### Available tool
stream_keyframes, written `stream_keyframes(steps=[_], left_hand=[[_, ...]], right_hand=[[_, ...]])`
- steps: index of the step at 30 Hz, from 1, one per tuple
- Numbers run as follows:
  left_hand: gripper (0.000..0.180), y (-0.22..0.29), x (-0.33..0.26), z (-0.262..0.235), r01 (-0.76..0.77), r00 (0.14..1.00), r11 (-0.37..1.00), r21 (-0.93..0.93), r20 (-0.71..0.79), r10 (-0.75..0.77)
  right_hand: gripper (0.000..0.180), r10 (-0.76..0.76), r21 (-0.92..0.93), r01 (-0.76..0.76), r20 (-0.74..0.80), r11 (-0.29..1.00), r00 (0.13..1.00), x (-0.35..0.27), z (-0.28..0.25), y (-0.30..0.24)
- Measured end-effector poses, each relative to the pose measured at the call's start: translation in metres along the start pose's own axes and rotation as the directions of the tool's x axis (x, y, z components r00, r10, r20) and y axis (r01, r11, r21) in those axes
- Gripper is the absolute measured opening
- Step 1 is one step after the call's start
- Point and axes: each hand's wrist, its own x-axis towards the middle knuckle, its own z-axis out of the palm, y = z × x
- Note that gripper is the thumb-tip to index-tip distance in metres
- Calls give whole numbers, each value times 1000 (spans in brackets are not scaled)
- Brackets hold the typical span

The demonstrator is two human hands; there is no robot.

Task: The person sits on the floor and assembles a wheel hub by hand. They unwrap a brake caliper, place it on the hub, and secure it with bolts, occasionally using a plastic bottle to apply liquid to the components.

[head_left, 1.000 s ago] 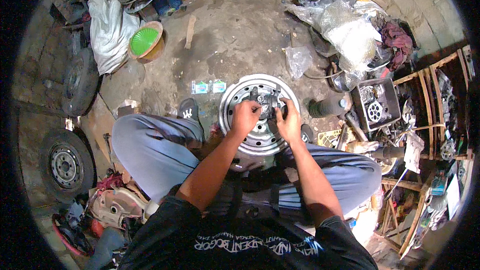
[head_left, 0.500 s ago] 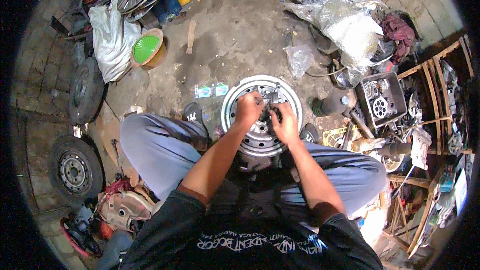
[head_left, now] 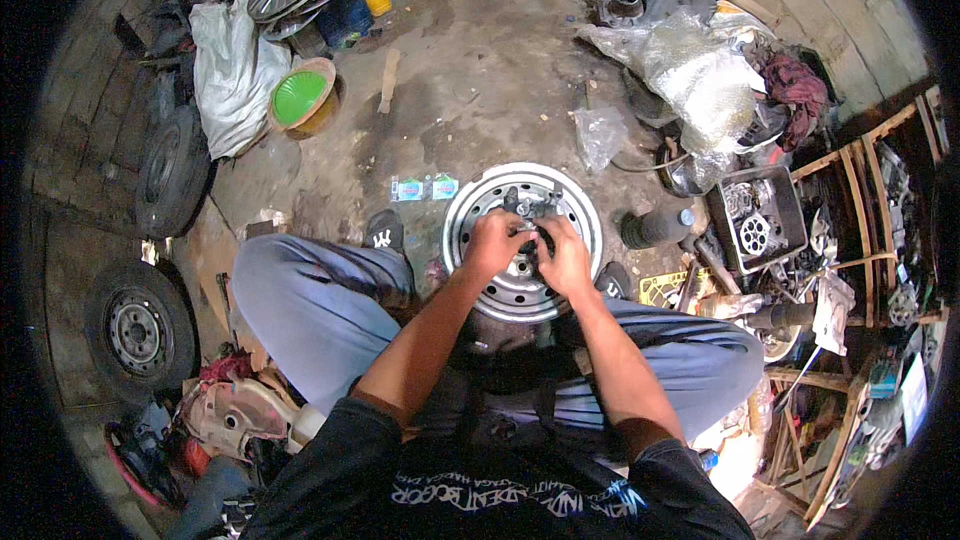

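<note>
A silver steel wheel rim (head_left: 578,211) lies flat on the dirt floor between my knees. A dark metal part (head_left: 531,204) sits at the rim's centre hub. My left hand (head_left: 495,243) and my right hand (head_left: 563,256) are both closed around that part, side by side over the hub. What my fingers grip underneath is hidden by the hands. My legs in grey-blue trousers spread to either side of the rim.
A green bowl (head_left: 299,97) and a white sack (head_left: 232,70) lie at the far left. Two tyred wheels (head_left: 140,330) rest at the left edge. A crate of metal parts (head_left: 757,221), a dark bottle (head_left: 655,227) and wooden racks stand on the right. Plastic bags (head_left: 690,65) lie beyond.
Both hands have stayed on the hub part, shifting slightly around it. The view has moved a little with my head.
</note>
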Motion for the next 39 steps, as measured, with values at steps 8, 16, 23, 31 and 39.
stream_keyframes(steps=[8, 16, 23, 31, 39], left_hand=[[17, -11, 2, 7, 132, 988, 981, -144, -59, -141], [23, -12, 26, 5, 272, 950, 951, 147, 119, -290], [15, 5, -2, 9, 3, 995, 999, -53, -99, -9], [23, 16, -20, 2, -274, 957, 924, 266, -22, 290], [29, 17, -28, -2, -333, 939, 805, 492, 93, 331]], right_hand=[[30, -7, 43, 7, -4, 999, 1000, 0, -3, -5], [29, 69, 25, -69, 20, 997, 997, -7, 2, -4], [31, 71, 33, -71, 16, 997, 997, -1, 2, -4], [28, 50, 41, -50, -5, 998, 999, 3, -2, -10], [34, 69, 101, -64, -45, 993, 997, 0, 0, -11]])
